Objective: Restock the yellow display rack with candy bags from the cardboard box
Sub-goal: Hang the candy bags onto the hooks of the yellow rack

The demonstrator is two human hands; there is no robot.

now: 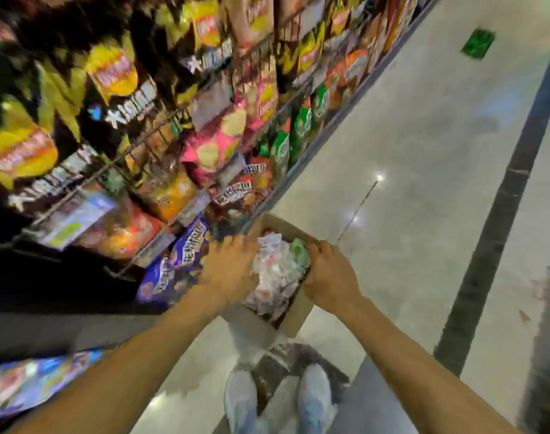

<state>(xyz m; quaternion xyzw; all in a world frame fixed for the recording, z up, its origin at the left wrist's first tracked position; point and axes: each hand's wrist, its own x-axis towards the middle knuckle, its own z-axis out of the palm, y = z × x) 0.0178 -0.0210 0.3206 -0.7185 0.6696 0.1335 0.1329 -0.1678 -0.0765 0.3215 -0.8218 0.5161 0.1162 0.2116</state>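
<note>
Hands (231, 269) (330, 277) flanking candy bags (276, 270), inside cardboard box (296, 314)

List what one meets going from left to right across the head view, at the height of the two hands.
Purple snack bags → left hand → candy bags → right hand, which grips the rim of the cardboard box → pale floor → dark floor stripe.

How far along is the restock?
Early, by the look of it. Done: nothing I can confirm; the cardboard box looks heaped with candy bags. In hand: the right hand grips the box rim, the left hand is on the bags, too blurred to tell a grip. Left: moving the bags to the yellow rack, which I cannot pick out among the blurred snack shelves.
</note>
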